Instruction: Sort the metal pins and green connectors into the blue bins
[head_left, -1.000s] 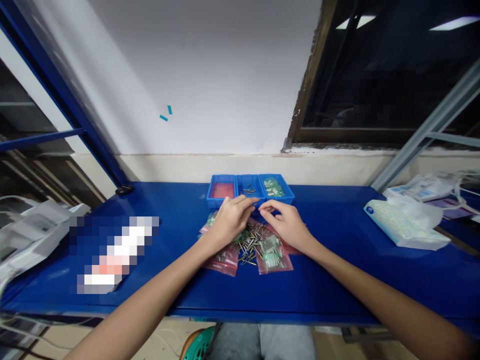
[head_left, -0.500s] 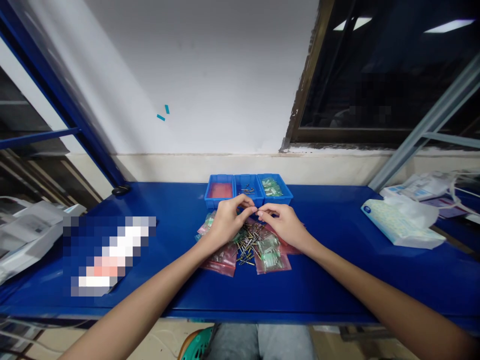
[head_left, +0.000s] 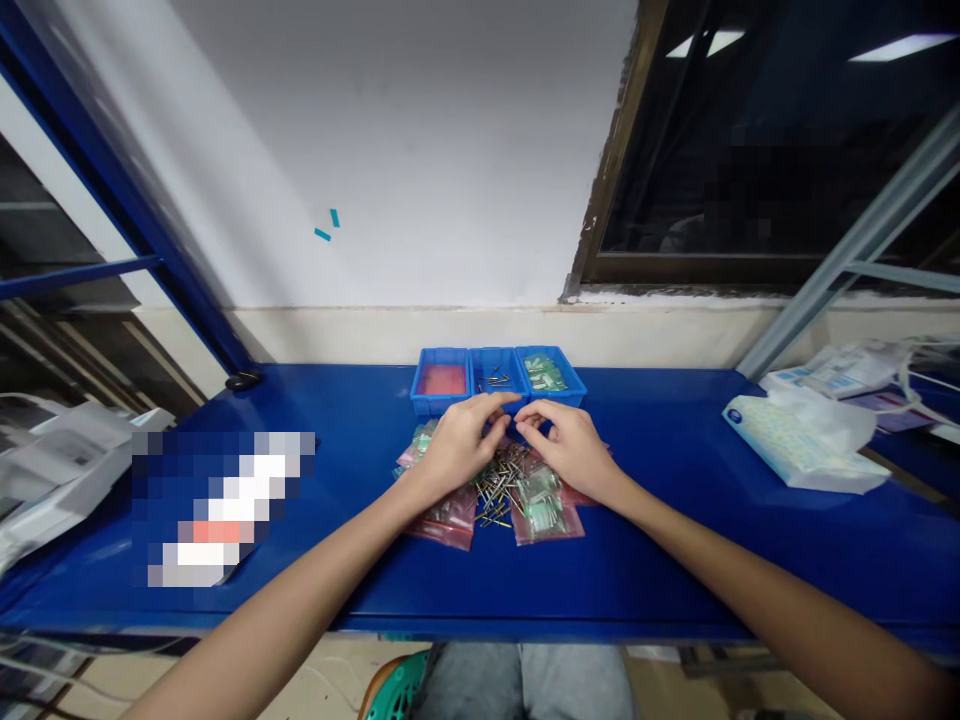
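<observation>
My left hand (head_left: 466, 438) hovers over the pile with its index finger stretched to the right and its thumb apart; nothing shows in it. Close beside it, my right hand (head_left: 568, 442) has thumb and index fingertip drawn together, and whatever is between them is too small to make out. Under both hands lies a heap of thin metal pins or screws (head_left: 495, 492), silver and brass-coloured. Pink-edged clear zip bags (head_left: 546, 512) with small pale pieces lie right of the heap. More pink bags (head_left: 452, 522) lie at its left, partly covered by my left hand.
Behind the hands stand three blue bins in a row: one with a pink content (head_left: 441, 380), one with a few metal pins (head_left: 495, 378), one with greenish packets (head_left: 545, 372). A tissue box (head_left: 802, 445) is at the right. White equipment (head_left: 67, 470) occupies the left end.
The fingertips of both hands were touching; now they are apart. My left index finger has straightened out to the right, while the right hand has barely moved.
</observation>
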